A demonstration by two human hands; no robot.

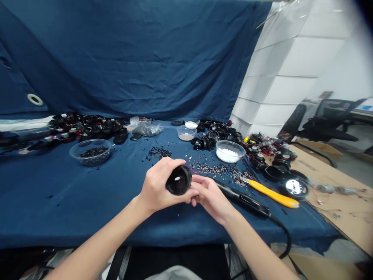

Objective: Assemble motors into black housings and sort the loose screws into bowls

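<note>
1. Left hand (157, 183) wrapped round black cup-shaped part (178, 181), open end towards camera, small white piece (177, 178) visible inside.
2. Part is held above blue-covered tabletop (116, 206), about midway between left and right edges, nearer the near edge.
3. Right hand (208, 194) at part's right side, fingers curled, narrow; can't tell if it grips anything. Red wire (193, 170) just beyond its fingers.
4. Black corded tool (243, 200) right of right hand, cord over near edge.
5. Yellow-handled tool (271, 194) beyond it, near right edge.
6. Loose screws (224, 170) scattered beyond right hand; bowl of white pieces (242, 151) just behind them.
7. Bowl of dark pieces (74, 152) left, towards far edge.
8. Black parts heaped at far left corner (101, 127); more black parts (214, 134) along far edge, right of middle.
</note>
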